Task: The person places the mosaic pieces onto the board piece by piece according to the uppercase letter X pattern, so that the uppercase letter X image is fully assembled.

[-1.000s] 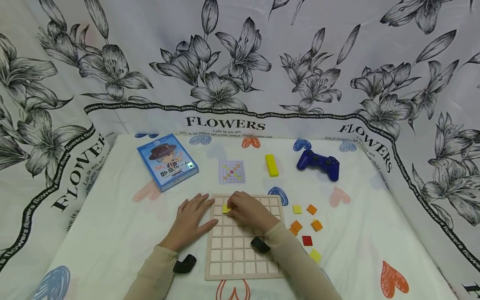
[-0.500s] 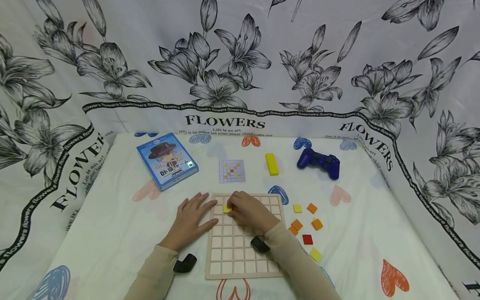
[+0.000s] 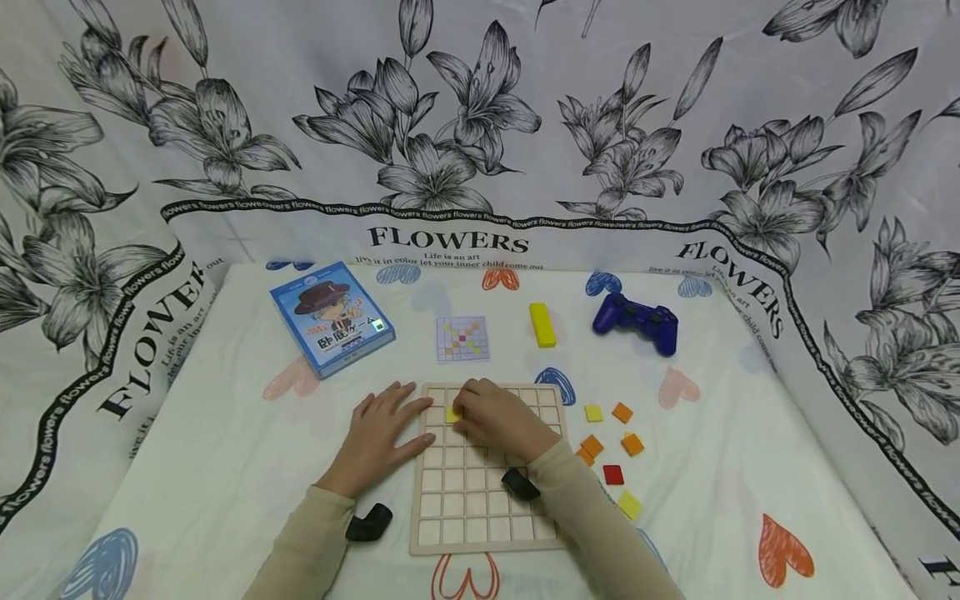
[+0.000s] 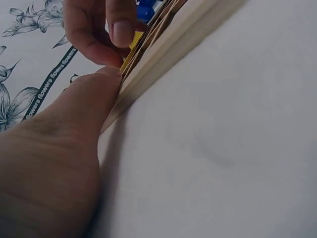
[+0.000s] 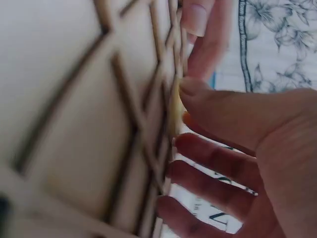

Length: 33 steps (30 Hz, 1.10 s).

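A pale wooden grid board [image 3: 432, 529] lies on the cloth in front of me. My left hand [image 3: 375, 442] rests at its left side, fingers spread; in the left wrist view the thumb [image 4: 74, 106] touches the board's edge. Over the upper part of the board, my right hand [image 3: 506, 421] has thumb and curled fingers on a yellow square tile [image 3: 451, 414] at a cell near the upper left corner. The right wrist view shows the thumb [image 5: 223, 111] against that tile's blurred edge. The right hand and sleeve cover several cells.
Loose tiles lie right of the board, among them a red tile [image 3: 613, 474] and an orange tile [image 3: 622, 412]. Behind it are a patterned card [image 3: 461, 339], a yellow block [image 3: 542, 325], a blue game controller [image 3: 636, 322] and a blue game box [image 3: 332, 319].
The head view has shifted slightly, so the scene sits a little higher. Both hands and the yellow tile keep their places on the board.
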Motion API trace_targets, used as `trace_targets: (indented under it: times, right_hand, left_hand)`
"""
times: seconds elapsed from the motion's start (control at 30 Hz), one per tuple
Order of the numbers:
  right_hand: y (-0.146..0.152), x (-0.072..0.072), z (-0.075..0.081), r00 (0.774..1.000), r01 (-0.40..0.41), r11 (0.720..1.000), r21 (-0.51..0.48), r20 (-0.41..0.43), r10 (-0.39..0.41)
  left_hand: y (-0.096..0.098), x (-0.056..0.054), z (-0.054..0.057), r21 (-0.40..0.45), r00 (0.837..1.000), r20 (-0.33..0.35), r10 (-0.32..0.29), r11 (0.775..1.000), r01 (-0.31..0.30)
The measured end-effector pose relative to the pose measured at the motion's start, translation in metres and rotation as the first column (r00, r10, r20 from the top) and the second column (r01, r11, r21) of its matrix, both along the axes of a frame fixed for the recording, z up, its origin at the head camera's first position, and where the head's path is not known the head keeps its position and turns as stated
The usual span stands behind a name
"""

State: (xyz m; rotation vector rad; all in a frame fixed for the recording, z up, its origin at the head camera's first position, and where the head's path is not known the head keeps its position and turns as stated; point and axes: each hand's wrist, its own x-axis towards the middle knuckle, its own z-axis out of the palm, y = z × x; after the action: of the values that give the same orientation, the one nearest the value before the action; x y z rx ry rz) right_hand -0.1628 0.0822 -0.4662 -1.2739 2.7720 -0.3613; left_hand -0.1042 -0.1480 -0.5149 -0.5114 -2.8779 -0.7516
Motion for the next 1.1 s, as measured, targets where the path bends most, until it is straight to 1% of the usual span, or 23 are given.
trace_targets:
  times: [0.07,0.17,0.23,0.33,0.37,0.43,0.5,0.53,0.57,0.67,0.73,0.8,0.83,0.9,1.0,1.1]
  right_hand:
    - [0.006,-0.002,0.005,1.0,0.006,1.0,-0.006,0.003,-0.006]
    - [0.023,-0.003,0.017,0.999,0.035,0.999,-0.036,0.025,-0.034]
    - [0.042,-0.003,0.026,0.997,0.066,0.996,-0.055,0.029,-0.065]
    - [0.078,0.0,0.036,0.988,0.149,0.985,-0.089,0.052,-0.145]
    - [0.091,0.002,0.038,0.981,0.191,0.978,-0.088,0.063,-0.185]
    - [0.117,0.005,0.038,0.958,0.277,0.957,-0.088,0.108,-0.267]
    - [0.141,0.007,0.035,0.92,0.37,0.927,-0.061,0.16,-0.357]
    - [0.151,0.007,0.033,0.897,0.415,0.909,-0.033,0.182,-0.403]
    - [0.16,0.007,0.03,0.878,0.446,0.895,-0.008,0.2,-0.436]
    - [0.18,0.005,0.023,0.818,0.518,0.854,0.058,0.258,-0.514]
    - [0.188,0.004,0.019,0.784,0.546,0.834,0.084,0.298,-0.544]
    - [0.194,0.003,0.015,0.763,0.56,0.823,0.095,0.328,-0.556]
    - [0.197,0.003,0.014,0.756,0.565,0.82,0.096,0.339,-0.56]
    - [0.201,0.004,0.011,0.75,0.571,0.816,0.093,0.344,-0.564]
    - [0.205,0.004,0.009,0.757,0.57,0.819,0.067,0.344,-0.555]
    - [0.207,0.004,0.009,0.758,0.576,0.816,0.046,0.343,-0.555]
  left_hand:
    - [-0.001,-0.001,-0.002,-0.019,1.0,-0.008,0.008,1.0,-0.008]
    - [-0.002,-0.001,-0.003,-0.032,1.0,-0.002,0.021,0.999,-0.021]
    - [-0.003,0.0,-0.004,-0.035,1.0,0.003,0.028,0.999,-0.028]
    - [-0.002,0.0,-0.003,-0.028,1.0,0.007,0.028,0.999,-0.028]
    - [-0.002,0.0,-0.003,-0.027,1.0,0.006,0.026,0.999,-0.026]
    - [-0.002,0.0,-0.003,-0.028,1.0,0.0,0.019,0.999,-0.019]
    - [-0.002,-0.001,-0.003,-0.034,1.0,-0.008,0.014,0.999,-0.014]
    - [-0.002,-0.001,-0.002,-0.038,1.0,-0.009,0.012,0.999,-0.013]
    - [-0.002,-0.001,-0.002,-0.044,1.0,-0.011,0.012,0.999,-0.013]
    - [-0.004,0.0,-0.003,-0.066,1.0,-0.02,0.02,0.998,-0.022]
    - [-0.005,0.002,-0.003,-0.071,0.999,-0.021,0.026,0.997,-0.027]
    - [-0.005,0.004,-0.004,-0.074,0.999,-0.023,0.027,0.997,-0.028]
    - [-0.005,0.004,-0.005,-0.071,0.999,-0.026,0.024,0.997,-0.026]
    - [-0.004,0.005,-0.005,-0.061,1.0,-0.023,0.02,0.998,-0.021]
    - [-0.002,0.005,-0.006,-0.052,1.0,-0.024,0.016,0.998,-0.018]
    - [0.0,0.004,-0.006,-0.047,1.0,-0.02,0.022,0.999,-0.023]
